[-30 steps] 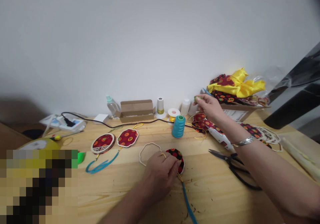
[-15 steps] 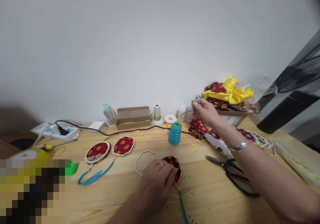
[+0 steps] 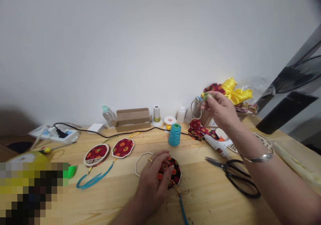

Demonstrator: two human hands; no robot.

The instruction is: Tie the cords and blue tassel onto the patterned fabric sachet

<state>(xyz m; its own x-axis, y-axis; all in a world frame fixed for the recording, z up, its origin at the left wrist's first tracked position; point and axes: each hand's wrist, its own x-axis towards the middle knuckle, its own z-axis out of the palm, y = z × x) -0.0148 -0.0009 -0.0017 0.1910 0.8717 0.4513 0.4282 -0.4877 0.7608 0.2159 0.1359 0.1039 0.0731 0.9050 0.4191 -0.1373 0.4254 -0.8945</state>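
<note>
My left hand (image 3: 155,178) rests on a dark padded fabric ornament (image 3: 177,173) with red and orange flowers, its thumb and fingers apart. A blue tassel (image 3: 184,208) hangs from the ornament on yellow cord. Beside that hand lies a thin pale scalloped frame (image 3: 136,166), partly covered by the fingers. My right hand (image 3: 218,108) is raised before the box of fabric, pinching a small green thing (image 3: 207,97) whose kind I cannot make out. A thin pale ring (image 3: 196,109) shows just below its fingertips; whether it is attached is unclear.
Black-handled scissors (image 3: 233,173) lie open at right, below a white glue gun (image 3: 215,143). A blue thread cone (image 3: 175,134) stands mid-table. Two finished-looking ornaments (image 3: 96,154) (image 3: 123,148) lie left. A black cable (image 3: 125,131) runs along the back.
My right hand has moved right and slightly up with the green thing. My left fingers have lifted and spread, uncovering more of the ornament. The pale ring now shows clearly.
</note>
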